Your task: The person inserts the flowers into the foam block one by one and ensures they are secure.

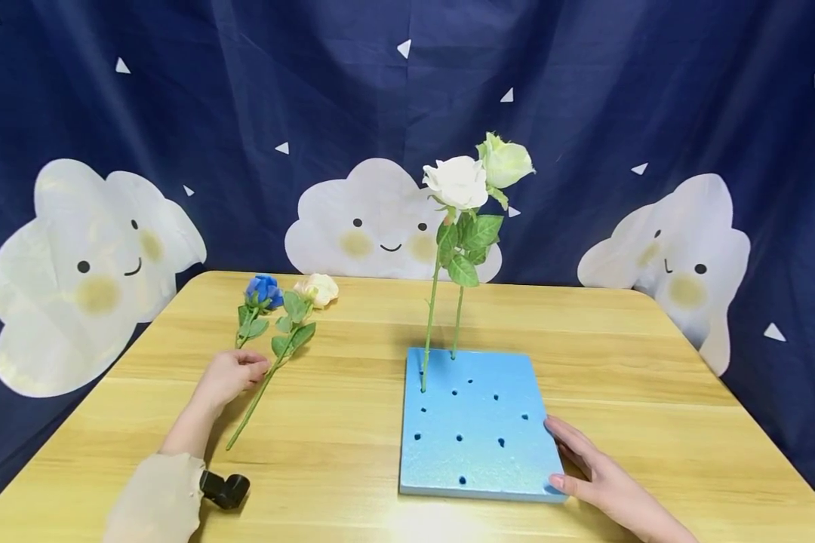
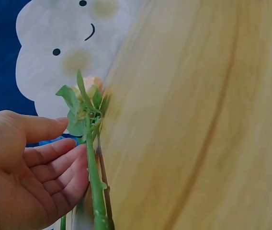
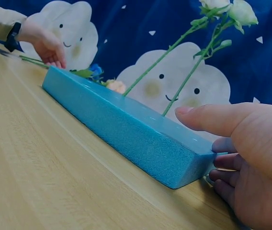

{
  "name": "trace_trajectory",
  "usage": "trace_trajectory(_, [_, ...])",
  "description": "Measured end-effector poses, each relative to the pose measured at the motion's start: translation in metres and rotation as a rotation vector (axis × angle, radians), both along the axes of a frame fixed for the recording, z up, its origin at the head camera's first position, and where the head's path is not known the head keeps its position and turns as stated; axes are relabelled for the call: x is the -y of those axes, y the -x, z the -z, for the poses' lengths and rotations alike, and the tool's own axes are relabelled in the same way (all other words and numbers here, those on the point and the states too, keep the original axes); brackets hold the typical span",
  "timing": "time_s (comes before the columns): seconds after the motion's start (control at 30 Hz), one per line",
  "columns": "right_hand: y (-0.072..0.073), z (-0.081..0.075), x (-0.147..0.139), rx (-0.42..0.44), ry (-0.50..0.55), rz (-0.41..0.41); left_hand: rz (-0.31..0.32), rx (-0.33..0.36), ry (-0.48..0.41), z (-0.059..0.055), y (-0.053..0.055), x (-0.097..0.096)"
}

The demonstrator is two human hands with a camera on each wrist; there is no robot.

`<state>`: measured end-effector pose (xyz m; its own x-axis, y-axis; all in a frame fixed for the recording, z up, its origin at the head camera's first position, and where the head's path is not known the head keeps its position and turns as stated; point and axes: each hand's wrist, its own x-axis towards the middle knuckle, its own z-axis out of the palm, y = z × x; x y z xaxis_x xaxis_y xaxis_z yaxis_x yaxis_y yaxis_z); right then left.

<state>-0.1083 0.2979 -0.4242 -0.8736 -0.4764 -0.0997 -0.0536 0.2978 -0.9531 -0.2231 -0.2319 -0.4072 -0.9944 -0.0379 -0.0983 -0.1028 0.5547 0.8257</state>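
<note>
Cream and leafy, the rose (image 1: 282, 345) lies beside the left hand (image 1: 229, 377), fingers (image 2: 54, 167) and thumb apart, right hand (image 1: 602, 481) likewise.

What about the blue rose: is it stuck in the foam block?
No, in the head view the blue rose lies on the table, apart from the foam block.

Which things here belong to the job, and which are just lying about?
Part of the job:
blue block, right hand at its edge
white rose and pale green rose, standing in it
cream rose, left hand beside its stem
blue rose, lying flat

Just there:
table
cloud curtain behind
black device at left wrist
</note>
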Motion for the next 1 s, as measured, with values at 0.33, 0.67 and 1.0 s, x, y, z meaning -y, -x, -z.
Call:
trace_trajectory(0.33, [0.0004, 0.0003, 0.0002, -0.049, -0.006, -0.005, 0.039, 0.023, 0.101, 0.0015, 0.0053, -0.0039])
trace_trajectory(0.67, [0.0011, 0.0006, 0.0005, -0.046, -0.011, -0.008, 0.057, 0.045, 0.199, 0.0, 0.0087, -0.0063])
trace_trajectory(1.0, [-0.0002, 0.001, 0.0, -0.037, -0.009, 0.008, 0.031, 0.079, 0.15, -0.0012, 0.0086, -0.0072])
